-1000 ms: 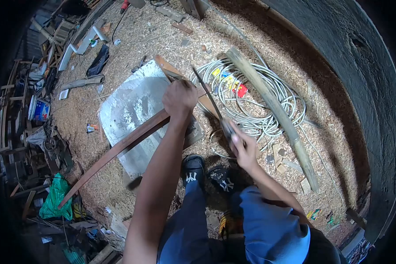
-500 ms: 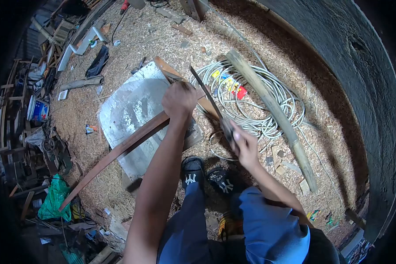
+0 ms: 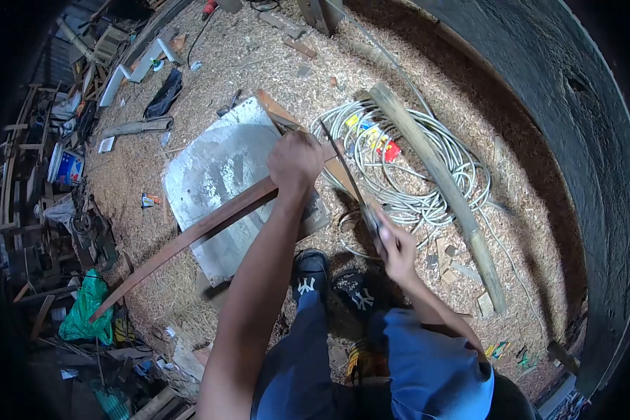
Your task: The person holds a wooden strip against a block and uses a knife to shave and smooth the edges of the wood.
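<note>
My left hand is closed around a long reddish-brown wooden strip, near its far end. The strip slants down to the lower left, over a worn silvery board. In my right hand is the handle of a handsaw; its thin dark blade points up and away. Just right of my left fist, the blade crosses the strip's short end. Another brown board lies beneath, partly hidden by my left hand and the saw.
A coil of grey cable lies on wood shavings at right, with a pale wooden pole across it. A dark curved wall rises beyond. Scrap wood and a green plastic bag clutter the left. My shoes stand below the saw.
The saw and right hand have shifted slightly down and right, the blade now lying closer against the strip's end. The whole view has also shifted a little; the left hand keeps its grip.
</note>
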